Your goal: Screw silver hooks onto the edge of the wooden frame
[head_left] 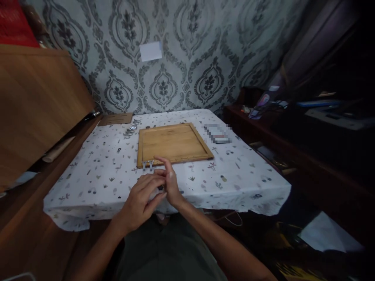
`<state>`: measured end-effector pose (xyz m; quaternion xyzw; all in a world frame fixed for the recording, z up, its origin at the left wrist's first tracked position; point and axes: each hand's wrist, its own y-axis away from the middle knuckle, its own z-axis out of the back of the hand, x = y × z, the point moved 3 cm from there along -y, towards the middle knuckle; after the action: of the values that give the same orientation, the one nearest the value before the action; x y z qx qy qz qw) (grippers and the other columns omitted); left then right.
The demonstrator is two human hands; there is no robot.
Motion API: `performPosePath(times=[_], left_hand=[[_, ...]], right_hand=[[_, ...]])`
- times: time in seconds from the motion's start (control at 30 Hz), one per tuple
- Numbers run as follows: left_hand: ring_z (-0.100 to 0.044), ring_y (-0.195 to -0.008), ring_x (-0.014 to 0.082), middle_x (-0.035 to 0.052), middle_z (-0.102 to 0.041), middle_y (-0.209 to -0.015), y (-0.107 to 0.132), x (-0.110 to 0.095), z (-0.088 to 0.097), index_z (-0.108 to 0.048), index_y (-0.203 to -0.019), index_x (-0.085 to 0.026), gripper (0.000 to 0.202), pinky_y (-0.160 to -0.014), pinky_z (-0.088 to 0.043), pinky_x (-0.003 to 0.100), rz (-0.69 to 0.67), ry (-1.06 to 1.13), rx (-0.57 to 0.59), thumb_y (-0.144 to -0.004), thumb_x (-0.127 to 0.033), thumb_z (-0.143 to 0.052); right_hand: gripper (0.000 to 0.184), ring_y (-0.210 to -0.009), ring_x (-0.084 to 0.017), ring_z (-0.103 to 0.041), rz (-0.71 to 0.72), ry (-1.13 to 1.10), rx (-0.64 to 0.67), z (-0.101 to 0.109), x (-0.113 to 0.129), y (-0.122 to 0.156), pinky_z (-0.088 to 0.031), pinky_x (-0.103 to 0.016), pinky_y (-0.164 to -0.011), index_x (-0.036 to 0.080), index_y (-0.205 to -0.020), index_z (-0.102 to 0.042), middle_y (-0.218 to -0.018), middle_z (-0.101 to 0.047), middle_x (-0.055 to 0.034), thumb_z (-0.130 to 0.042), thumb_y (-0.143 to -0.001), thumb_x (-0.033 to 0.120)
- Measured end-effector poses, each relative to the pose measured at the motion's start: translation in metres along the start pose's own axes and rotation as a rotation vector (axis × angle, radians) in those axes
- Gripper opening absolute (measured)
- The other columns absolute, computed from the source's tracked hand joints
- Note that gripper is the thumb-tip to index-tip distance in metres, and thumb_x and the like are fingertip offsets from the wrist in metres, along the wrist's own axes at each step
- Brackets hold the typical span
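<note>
My left hand (144, 198) and my right hand (172, 186) meet above the front edge of the cloth-covered table. The left fingers are slightly bent and touch the right hand, with a gap between thumb and fingers. On my right hand the index finger stretches toward the wooden panel (172, 142), while the other fingers are bent and partly hidden; anything inside them is out of sight. The framed panel lies flat on the table. Two small metal hinge-like pieces (147, 164) sit at its front left corner, just beyond my hands.
Several more metal pieces (131, 129) lie left of the panel, near a flat brown board (115, 119). A blurred-out rectangular object (218, 133) lies on the right. The white patterned tablecloth (234, 179) hangs over the front edge. A large wooden cabinet (38, 105) stands at left.
</note>
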<state>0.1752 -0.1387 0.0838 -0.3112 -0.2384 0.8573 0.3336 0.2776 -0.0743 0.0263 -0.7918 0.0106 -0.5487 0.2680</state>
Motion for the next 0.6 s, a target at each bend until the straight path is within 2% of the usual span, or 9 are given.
performPosePath(times=[0.07, 0.17, 0.23, 0.3, 0.37, 0.47, 0.53, 0.57, 0.6], left_hand=[[-0.068, -0.109, 0.0247, 0.0100, -0.074, -0.113, 0.003, 0.002, -0.004, -0.060, -0.129, -0.023, 0.031, -0.095, -0.056, 0.046, -0.070, -0.052, -0.012, -0.101, -0.015, -0.050], [-0.071, -0.103, 0.0228, 0.0085, -0.076, -0.109, 0.001, 0.006, -0.004, -0.062, -0.127, -0.023, 0.032, -0.095, -0.055, 0.045, -0.152, -0.071, -0.077, -0.100, -0.012, -0.049], [-0.071, -0.101, 0.0211, 0.0085, -0.076, -0.106, -0.001, 0.011, 0.002, -0.064, -0.123, -0.021, 0.027, -0.093, -0.056, 0.039, -0.137, -0.042, -0.138, -0.100, -0.013, -0.053], [-0.071, -0.098, 0.0190, 0.0078, -0.076, -0.105, -0.003, 0.019, 0.013, -0.066, -0.118, -0.019, 0.022, -0.090, -0.057, 0.033, -0.044, -0.007, -0.204, -0.099, -0.015, -0.056], [-0.071, -0.096, 0.0173, 0.0057, -0.076, -0.103, -0.005, 0.028, 0.027, -0.067, -0.115, -0.020, 0.018, -0.088, -0.057, 0.029, 0.089, 0.035, -0.282, -0.098, -0.018, -0.060], [-0.069, -0.088, 0.0154, 0.0026, -0.072, -0.093, -0.014, 0.046, 0.049, -0.069, -0.111, -0.020, 0.016, -0.084, -0.057, 0.028, 0.261, 0.124, -0.463, -0.100, -0.025, -0.059], [-0.067, -0.078, 0.0146, 0.0010, -0.066, -0.084, -0.024, 0.066, 0.061, -0.068, -0.109, -0.020, 0.018, -0.074, -0.059, 0.028, 0.364, 0.281, -0.585, -0.101, -0.031, -0.057], [-0.064, -0.072, 0.0141, -0.0001, -0.062, -0.081, -0.029, 0.078, 0.064, -0.067, -0.108, -0.020, 0.019, -0.068, -0.060, 0.028, 0.408, 0.386, -0.598, -0.101, -0.034, -0.056], [-0.061, -0.066, 0.0133, -0.0004, -0.060, -0.080, -0.035, 0.091, 0.065, -0.066, -0.108, -0.020, 0.020, -0.059, -0.057, 0.026, 0.454, 0.449, -0.555, -0.100, -0.036, -0.057]], right_hand=[[0.082, -0.050, -0.014, -0.038, -0.021, -0.045, -0.020, 0.002, -0.002, -0.001, -0.035, -0.027, -0.052, 0.019, -0.138, -0.043, -0.061, -0.043, 0.0073, -0.028, -0.090, 0.084], [0.080, -0.063, -0.016, -0.052, -0.019, 0.003, -0.072, 0.010, 0.000, -0.005, -0.046, -0.031, -0.066, 0.019, -0.131, -0.047, -0.071, -0.055, 0.0013, -0.021, -0.091, 0.083], [0.069, -0.076, -0.017, -0.058, -0.032, 0.073, -0.100, 0.019, 0.002, -0.010, -0.049, -0.033, -0.076, 0.020, -0.122, -0.053, -0.083, -0.062, -0.0032, -0.028, -0.094, 0.077], [0.048, -0.078, -0.016, -0.058, -0.076, 0.169, -0.096, 0.030, 0.002, -0.016, -0.048, -0.030, -0.075, 0.021, -0.112, -0.060, -0.089, -0.065, -0.0038, -0.045, -0.096, 0.064], [0.028, -0.071, -0.015, -0.055, -0.135, 0.279, -0.058, 0.038, 0.000, -0.021, -0.044, -0.028, -0.068, 0.020, -0.099, -0.064, -0.083, -0.065, -0.0017, -0.060, -0.092, 0.047], [0.007, -0.063, -0.013, -0.052, -0.214, 0.425, 0.028, 0.040, -0.008, -0.028, -0.039, -0.026, -0.064, 0.019, -0.083, -0.066, -0.070, -0.061, 0.0021, -0.069, -0.082, 0.025], [0.005, -0.062, -0.012, -0.051, -0.256, 0.492, 0.072, 0.036, -0.012, -0.031, -0.038, -0.026, -0.064, 0.019, -0.080, -0.064, -0.067, -0.059, 0.0039, -0.069, -0.080, 0.018], [0.007, -0.061, -0.011, -0.051, -0.276, 0.516, 0.085, 0.034, -0.014, -0.033, -0.038, -0.025, -0.063, 0.019, -0.079, -0.063, -0.067, -0.059, 0.0044, -0.069, -0.080, 0.017], [0.009, -0.061, -0.011, -0.051, -0.293, 0.536, 0.092, 0.031, -0.015, -0.035, -0.038, -0.025, -0.063, 0.019, -0.078, -0.061, -0.067, -0.059, 0.0048, -0.070, -0.081, 0.018]])
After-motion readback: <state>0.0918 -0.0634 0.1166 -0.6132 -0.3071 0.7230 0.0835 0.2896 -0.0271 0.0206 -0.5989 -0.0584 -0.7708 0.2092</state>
